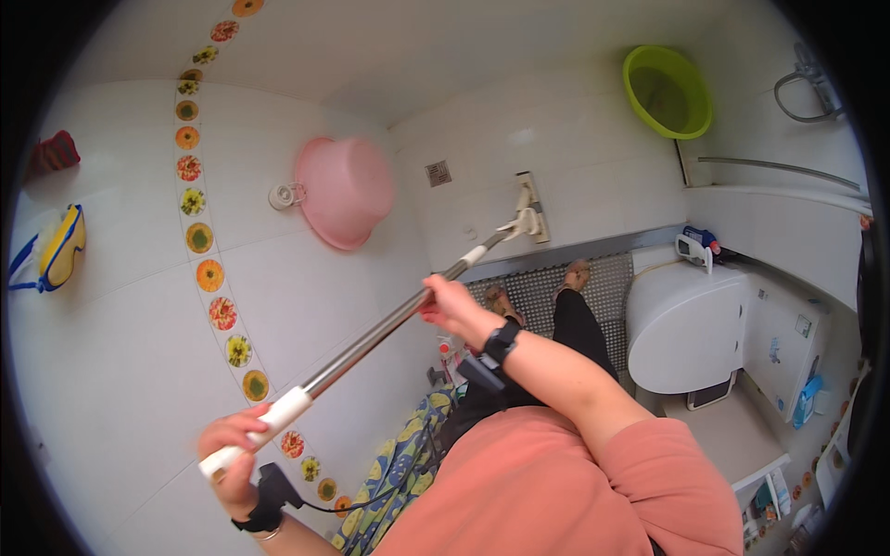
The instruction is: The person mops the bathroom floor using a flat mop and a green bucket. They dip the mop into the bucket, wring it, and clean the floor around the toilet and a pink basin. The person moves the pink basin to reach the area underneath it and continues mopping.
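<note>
A long mop with a metal pole and white grip slants across the view, from lower left up to the floor. My left hand is wrapped round the white grip at its upper end. Farther down, my right hand is closed round the pole just above a white joint. The narrow, pale mop head rests on the white tiled floor, beyond my feet. Its underside is hidden. Both wrists carry black bands.
A pink basin hangs on the left wall near a white hook. A green basin is at the far right. The white toilet stands right of my legs. A grey mat lies under my feet; a floor drain is ahead.
</note>
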The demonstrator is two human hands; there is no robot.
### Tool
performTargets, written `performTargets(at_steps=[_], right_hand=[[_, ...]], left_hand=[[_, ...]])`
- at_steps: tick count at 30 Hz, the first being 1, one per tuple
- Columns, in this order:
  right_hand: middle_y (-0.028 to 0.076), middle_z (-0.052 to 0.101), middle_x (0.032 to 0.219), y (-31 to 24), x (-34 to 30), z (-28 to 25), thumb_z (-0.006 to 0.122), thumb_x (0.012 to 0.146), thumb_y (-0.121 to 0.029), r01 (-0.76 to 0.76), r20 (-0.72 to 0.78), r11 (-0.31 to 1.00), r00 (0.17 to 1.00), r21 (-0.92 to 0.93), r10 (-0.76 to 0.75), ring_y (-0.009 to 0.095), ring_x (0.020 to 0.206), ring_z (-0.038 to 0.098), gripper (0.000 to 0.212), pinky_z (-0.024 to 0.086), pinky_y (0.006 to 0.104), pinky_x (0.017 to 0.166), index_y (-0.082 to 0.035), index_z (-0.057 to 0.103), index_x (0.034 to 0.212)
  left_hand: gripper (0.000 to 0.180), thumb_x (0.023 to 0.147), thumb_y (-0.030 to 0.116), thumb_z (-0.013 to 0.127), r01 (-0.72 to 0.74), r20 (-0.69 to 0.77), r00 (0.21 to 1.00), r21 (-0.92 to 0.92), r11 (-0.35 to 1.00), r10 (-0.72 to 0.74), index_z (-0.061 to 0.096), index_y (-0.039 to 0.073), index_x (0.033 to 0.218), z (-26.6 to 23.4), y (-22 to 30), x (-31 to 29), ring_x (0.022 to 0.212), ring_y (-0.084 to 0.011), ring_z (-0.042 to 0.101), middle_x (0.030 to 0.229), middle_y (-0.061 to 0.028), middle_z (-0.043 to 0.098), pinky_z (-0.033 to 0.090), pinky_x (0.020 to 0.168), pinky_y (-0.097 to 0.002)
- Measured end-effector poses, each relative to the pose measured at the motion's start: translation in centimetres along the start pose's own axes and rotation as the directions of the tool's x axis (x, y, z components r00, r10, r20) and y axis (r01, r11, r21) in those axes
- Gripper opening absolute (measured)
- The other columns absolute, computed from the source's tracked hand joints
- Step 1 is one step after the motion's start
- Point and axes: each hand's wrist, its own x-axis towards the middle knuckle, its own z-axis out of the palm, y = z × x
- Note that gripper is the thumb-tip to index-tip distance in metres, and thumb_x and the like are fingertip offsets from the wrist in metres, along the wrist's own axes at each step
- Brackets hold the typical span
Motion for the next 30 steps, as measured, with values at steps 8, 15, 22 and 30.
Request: performTargets(at_steps=[8,15,22,30], right_hand=[[0.008,0.052,0.069,-12.4,-3.2,-18.6,0.051,0.083,-0.019,0.337,-0.415,0.940,0.863,0.046,-0.289,0.024,0.065,0.056,0.018,0.052,0.0416,0.060,-0.001,0.050,0.081],[0.008,0.056,0.069,-19.3,-3.0,-31.4,0.053,0.080,-0.021,0.383,-0.699,0.900,0.585,-0.209,-0.411,0.022,0.058,0.056,0.019,0.049,0.0373,0.050,-0.002,0.052,0.082],[0.011,0.052,0.056,-12.0,4.4,-24.6,0.045,0.083,-0.022,0.123,-0.589,0.886,0.704,-0.448,-0.396,0.023,0.042,0.052,0.026,0.039,0.0341,0.034,0.002,0.048,0.073],[0.008,0.048,0.057,7.8,8.9,0.0,0.050,0.079,-0.024,-0.118,-0.379,0.898,0.924,-0.423,-0.057,0.017,0.040,0.045,0.028,0.038,0.0314,0.034,0.004,0.045,0.075]], left_hand=[[0.014,0.073,0.001,0.057,0.055,0.399,0.908,-0.412,0.910,0.126,0.059,0.002,0.087,16.3,-4.3,7.8,0.111,-0.0368,0.051,0.102,-0.0172,0.061,0.034,0.098,-0.0496],[0.008,0.080,0.000,0.054,-0.036,0.410,0.848,-0.588,0.808,0.337,0.055,0.004,0.087,29.4,-7.7,10.2,0.117,-0.0345,0.047,0.109,-0.0162,0.060,0.035,0.098,-0.0428],[0.008,0.082,0.001,0.055,0.113,0.309,0.949,-0.521,0.846,0.063,0.056,0.002,0.090,19.2,-13.4,6.4,0.115,-0.0354,0.048,0.104,-0.0161,0.060,0.035,0.097,-0.0449],[0.014,0.076,0.014,0.060,0.208,-0.194,0.940,-0.325,0.922,-0.280,0.054,0.003,0.084,-1.4,-10.4,-3.9,0.102,-0.0365,0.055,0.094,-0.0182,0.061,0.036,0.094,-0.0461]])
